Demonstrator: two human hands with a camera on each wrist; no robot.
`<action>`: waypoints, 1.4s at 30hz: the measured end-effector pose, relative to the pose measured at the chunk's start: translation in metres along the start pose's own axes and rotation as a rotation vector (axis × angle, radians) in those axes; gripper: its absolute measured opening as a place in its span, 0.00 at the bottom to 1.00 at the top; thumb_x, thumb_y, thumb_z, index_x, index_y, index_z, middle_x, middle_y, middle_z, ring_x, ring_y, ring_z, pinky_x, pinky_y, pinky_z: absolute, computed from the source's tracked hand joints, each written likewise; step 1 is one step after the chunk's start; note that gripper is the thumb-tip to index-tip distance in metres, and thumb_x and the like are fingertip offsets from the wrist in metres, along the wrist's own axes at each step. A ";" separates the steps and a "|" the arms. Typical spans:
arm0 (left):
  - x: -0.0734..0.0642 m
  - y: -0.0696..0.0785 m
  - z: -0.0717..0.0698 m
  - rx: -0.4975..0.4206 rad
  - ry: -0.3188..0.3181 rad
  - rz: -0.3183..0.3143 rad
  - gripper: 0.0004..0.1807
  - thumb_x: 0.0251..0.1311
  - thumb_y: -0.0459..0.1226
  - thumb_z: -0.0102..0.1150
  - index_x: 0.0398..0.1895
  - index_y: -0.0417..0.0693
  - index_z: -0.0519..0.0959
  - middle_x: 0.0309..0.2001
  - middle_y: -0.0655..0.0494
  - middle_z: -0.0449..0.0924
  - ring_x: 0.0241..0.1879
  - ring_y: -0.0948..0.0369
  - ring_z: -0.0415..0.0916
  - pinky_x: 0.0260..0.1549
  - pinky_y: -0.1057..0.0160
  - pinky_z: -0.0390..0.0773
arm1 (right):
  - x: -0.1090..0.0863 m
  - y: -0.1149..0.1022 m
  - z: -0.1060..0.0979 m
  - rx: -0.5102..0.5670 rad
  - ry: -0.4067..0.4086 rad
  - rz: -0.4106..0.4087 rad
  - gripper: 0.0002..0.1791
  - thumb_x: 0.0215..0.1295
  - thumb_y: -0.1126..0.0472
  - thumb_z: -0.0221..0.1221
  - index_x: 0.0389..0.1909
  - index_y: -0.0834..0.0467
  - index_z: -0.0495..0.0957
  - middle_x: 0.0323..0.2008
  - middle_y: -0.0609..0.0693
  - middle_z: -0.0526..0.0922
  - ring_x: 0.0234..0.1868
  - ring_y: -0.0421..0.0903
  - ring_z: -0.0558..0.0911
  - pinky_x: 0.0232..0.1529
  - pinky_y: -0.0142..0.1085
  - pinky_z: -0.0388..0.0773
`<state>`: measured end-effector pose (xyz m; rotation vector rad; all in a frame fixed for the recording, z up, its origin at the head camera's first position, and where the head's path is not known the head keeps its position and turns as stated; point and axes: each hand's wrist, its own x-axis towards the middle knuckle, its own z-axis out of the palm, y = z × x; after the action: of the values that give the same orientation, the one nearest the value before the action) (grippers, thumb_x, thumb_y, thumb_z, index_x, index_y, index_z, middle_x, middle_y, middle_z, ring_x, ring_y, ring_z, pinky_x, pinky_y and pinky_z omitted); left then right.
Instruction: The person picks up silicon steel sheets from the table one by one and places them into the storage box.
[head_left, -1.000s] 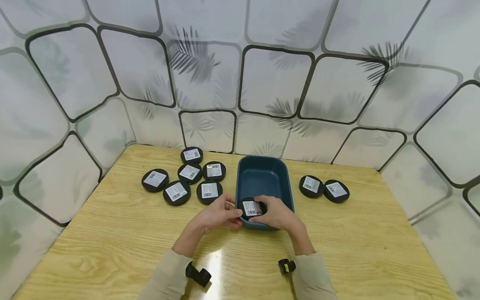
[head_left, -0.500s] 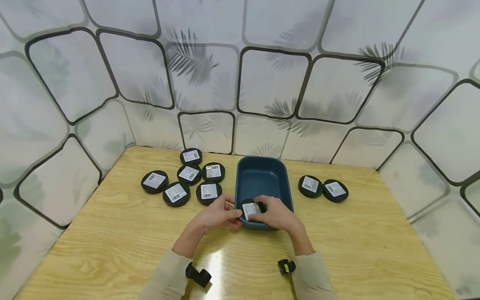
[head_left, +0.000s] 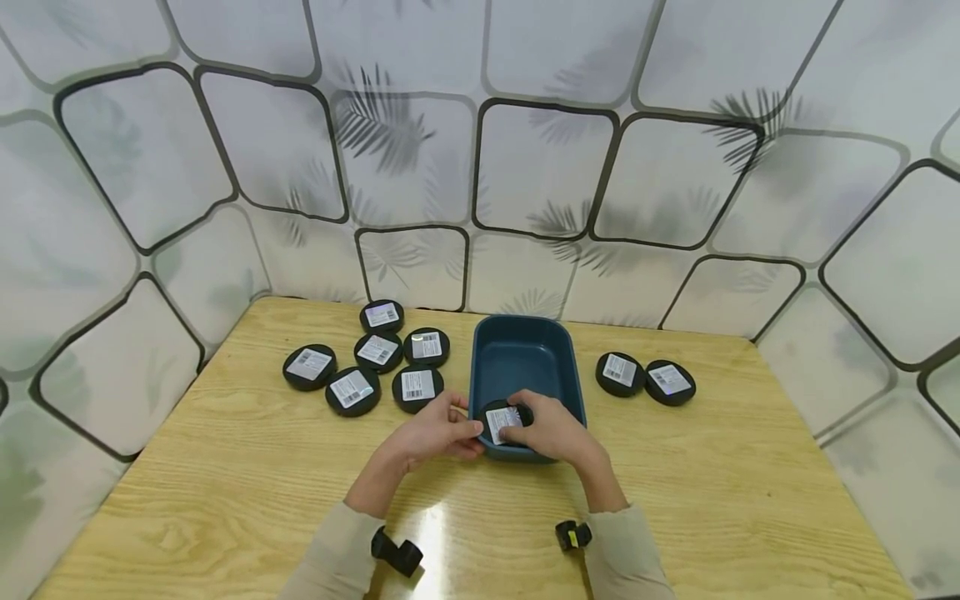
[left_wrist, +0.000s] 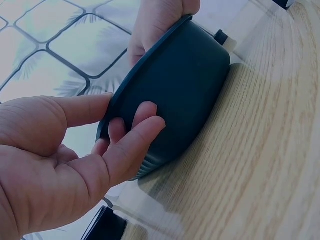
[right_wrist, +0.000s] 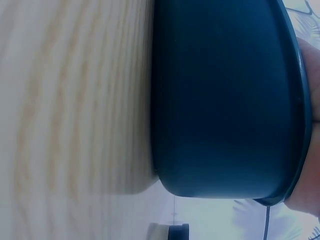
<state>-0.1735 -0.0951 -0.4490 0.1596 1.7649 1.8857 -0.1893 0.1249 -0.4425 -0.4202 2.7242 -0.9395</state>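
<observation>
A dark blue rectangular bin (head_left: 517, 367) stands on the wooden table. My left hand (head_left: 435, 429) holds its near left corner, thumb at the rim and fingers against the outer wall (left_wrist: 185, 85), as the left wrist view shows. Inside the bin's near end is a round black disc (head_left: 498, 423) with a white barcode label. My right hand (head_left: 551, 425) reaches over the near right rim and grips this disc, thumb on its label side. The right wrist view shows mostly the bin's outer wall (right_wrist: 225, 100), with part of the hand (right_wrist: 307, 165) above the rim; the disc is hidden there.
Several similar labelled black discs (head_left: 353, 392) lie left of the bin, the closest one (head_left: 417, 388) near my left fingers. Right of the bin lie two more, a disc (head_left: 620, 374) and its neighbour (head_left: 671, 382). A patterned wall covering (head_left: 420, 183) rises behind the table.
The disc in my right hand has settled slightly lower and tilted a little inside the bin's near end, and my right thumb has shifted over its label. The left hand stays in place.
</observation>
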 end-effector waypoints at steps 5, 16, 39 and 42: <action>0.000 0.000 0.000 -0.003 -0.007 0.003 0.24 0.68 0.28 0.55 0.59 0.31 0.54 0.37 0.42 0.77 0.32 0.57 0.83 0.41 0.54 0.84 | -0.001 -0.001 -0.001 0.011 -0.010 0.013 0.28 0.61 0.51 0.68 0.60 0.58 0.75 0.55 0.53 0.80 0.52 0.48 0.78 0.55 0.49 0.75; 0.001 0.001 0.002 0.003 -0.009 0.019 0.24 0.68 0.29 0.55 0.59 0.32 0.54 0.38 0.41 0.77 0.32 0.57 0.83 0.40 0.54 0.84 | -0.004 -0.003 -0.005 0.009 -0.004 0.006 0.29 0.65 0.53 0.65 0.64 0.59 0.73 0.61 0.55 0.77 0.62 0.54 0.75 0.60 0.52 0.72; -0.001 -0.004 0.004 0.011 0.018 0.027 0.24 0.68 0.28 0.54 0.60 0.30 0.54 0.39 0.41 0.75 0.31 0.58 0.83 0.39 0.56 0.85 | -0.006 -0.001 0.004 -0.066 0.049 0.000 0.27 0.69 0.53 0.61 0.64 0.62 0.72 0.58 0.59 0.79 0.57 0.54 0.79 0.55 0.51 0.76; -0.001 -0.004 0.003 0.010 0.019 0.030 0.25 0.68 0.28 0.54 0.60 0.30 0.54 0.39 0.41 0.75 0.31 0.58 0.83 0.39 0.55 0.85 | -0.006 -0.002 0.003 -0.068 0.059 -0.016 0.26 0.69 0.54 0.61 0.63 0.63 0.72 0.58 0.59 0.79 0.57 0.54 0.79 0.56 0.52 0.75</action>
<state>-0.1698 -0.0930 -0.4515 0.1740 1.7943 1.9052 -0.1822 0.1238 -0.4430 -0.4339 2.8171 -0.8791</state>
